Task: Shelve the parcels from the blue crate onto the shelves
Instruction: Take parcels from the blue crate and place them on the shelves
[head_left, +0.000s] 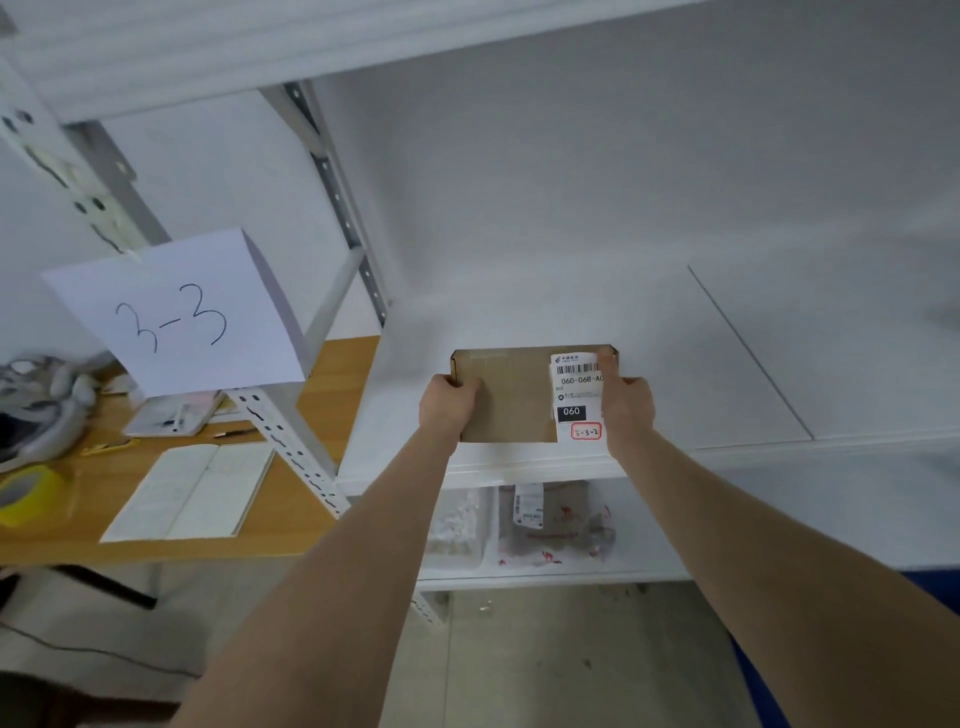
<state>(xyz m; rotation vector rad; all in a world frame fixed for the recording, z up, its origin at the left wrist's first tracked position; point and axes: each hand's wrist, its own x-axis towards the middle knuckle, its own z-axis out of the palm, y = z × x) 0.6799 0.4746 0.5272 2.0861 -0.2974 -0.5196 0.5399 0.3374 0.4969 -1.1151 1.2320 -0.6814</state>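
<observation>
The left hand (448, 408) gripped the left edge of a flat brown parcel (511, 402) at the white shelf's (519, 291) near edge. Its white label (571, 387) read 060. The right hand (627, 410) gripped its right edge, hiding the label's end.

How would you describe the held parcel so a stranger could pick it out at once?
Find the white shelf right of the 3-3 paper sign. There, the left hand and right hand grip a flat brown parcel. Unlike the plastic-bagged parcels below, it is cardboard, labelled 060.
</observation>
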